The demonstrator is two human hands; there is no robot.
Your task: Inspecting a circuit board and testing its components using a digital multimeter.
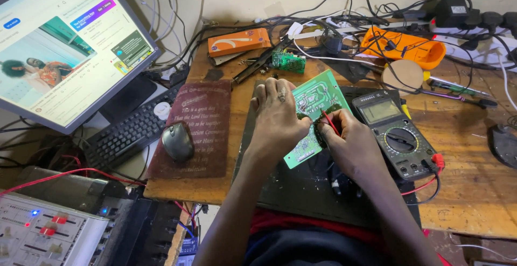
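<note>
I see my left hand (pixel 277 116) with fingers clamped on the green circuit board (pixel 312 116) and my right hand (pixel 350 142) pinching red and black probes (pixel 329 122) onto it, beside the multimeter (pixel 397 134) on the worktop (pixel 468 180).

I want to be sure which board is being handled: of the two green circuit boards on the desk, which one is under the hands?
The larger, pale green circuit board, between the left hand and right hand. The small dark green board lies untouched farther back.
</note>
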